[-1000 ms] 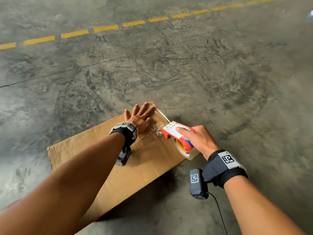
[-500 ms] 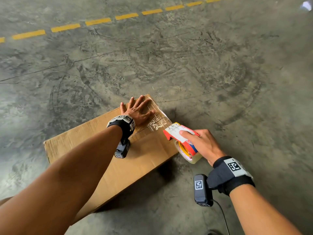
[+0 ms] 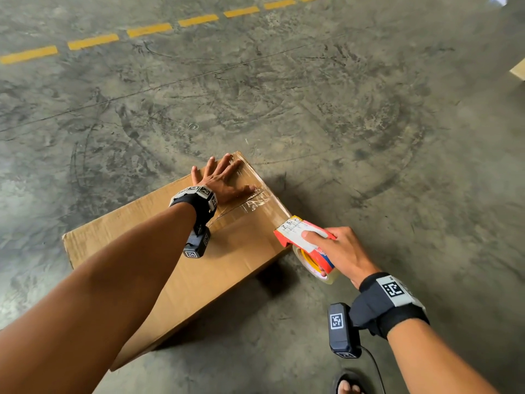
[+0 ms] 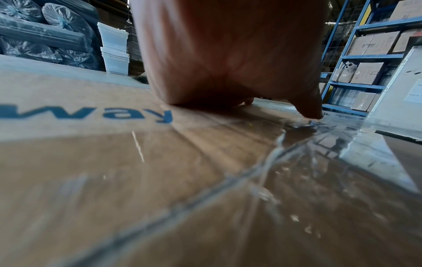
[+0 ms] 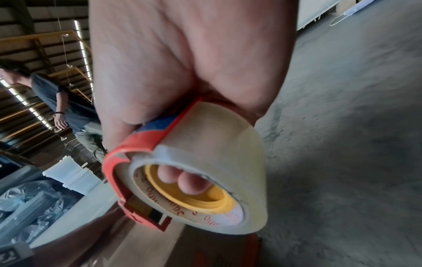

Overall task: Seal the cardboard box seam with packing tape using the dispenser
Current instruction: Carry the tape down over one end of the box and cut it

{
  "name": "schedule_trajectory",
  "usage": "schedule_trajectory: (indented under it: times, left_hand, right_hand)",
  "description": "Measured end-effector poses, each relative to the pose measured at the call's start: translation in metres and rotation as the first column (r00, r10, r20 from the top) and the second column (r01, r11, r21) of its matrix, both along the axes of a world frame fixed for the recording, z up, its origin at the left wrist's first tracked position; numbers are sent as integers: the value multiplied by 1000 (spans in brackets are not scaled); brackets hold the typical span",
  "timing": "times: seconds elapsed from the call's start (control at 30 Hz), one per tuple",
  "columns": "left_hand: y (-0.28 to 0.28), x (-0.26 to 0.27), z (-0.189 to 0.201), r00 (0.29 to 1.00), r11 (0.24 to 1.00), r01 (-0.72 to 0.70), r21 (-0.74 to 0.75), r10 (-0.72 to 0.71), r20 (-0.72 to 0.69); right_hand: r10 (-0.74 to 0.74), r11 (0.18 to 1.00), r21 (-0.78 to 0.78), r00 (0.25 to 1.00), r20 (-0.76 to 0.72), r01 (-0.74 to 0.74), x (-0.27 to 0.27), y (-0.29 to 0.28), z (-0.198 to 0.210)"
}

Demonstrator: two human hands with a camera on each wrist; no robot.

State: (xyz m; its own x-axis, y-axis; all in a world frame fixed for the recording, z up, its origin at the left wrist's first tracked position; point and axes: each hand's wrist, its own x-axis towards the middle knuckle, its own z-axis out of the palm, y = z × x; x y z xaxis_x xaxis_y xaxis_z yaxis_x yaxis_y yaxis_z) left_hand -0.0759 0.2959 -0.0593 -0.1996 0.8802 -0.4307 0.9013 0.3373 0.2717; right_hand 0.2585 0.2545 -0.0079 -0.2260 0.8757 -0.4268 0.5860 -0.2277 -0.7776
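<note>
Box, head view: cardboard box (image 3: 199, 268) lies flat on the concrete floor (image 3: 369, 137), its far corner pointing away from the person.
Tape on box: clear tape (image 3: 255, 199) runs wrinkled across the box top near that far corner, down to the right edge of the box.
Left hand: left hand (image 3: 221, 180) lies flat on the box over the tape, fingers straight and spread, thumb pointing toward the right edge.
Right hand: right hand (image 3: 338, 251) grips the red tape dispenser (image 3: 301, 236) just off the right edge of the box, forefinger stretched along its top.
Tape roll: roll (image 3: 318, 265) hangs under the dispenser, beside the box side.
Floor marks: dashed yellow line (image 3: 147, 29) well beyond the box.
Foot: sandalled foot (image 3: 348, 385) near the box, at the lower frame edge.
Left wrist view: palm (image 4: 228, 54) presses on the box (image 4: 91, 162); thumb tip touches the shiny tape (image 4: 319, 171); blue shelves (image 4: 356, 59) with cartons stand beyond the box.
Right wrist view: fingers (image 5: 182, 178) curl through the yellow core of the roll (image 5: 205, 162), held in the dispenser (image 5: 137, 144); the box (image 5: 141, 249) lies just below it; another person (image 5: 59, 101) stands farther off.
</note>
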Motion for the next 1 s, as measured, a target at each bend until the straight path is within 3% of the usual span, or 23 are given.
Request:
schedule_trajectory:
  times: [0.47, 1.0]
  left_hand:
    - [0, 0, -1, 1000, 1000, 9, -24, -10, -11]
    - [2, 0, -4, 999, 999, 27, -33, -27, -21]
  right_hand:
    - [-36, 999, -25, 999, 0, 36, 40, -24, -13]
    - [-64, 998, -24, 998, 27, 65, 38, -31, -29]
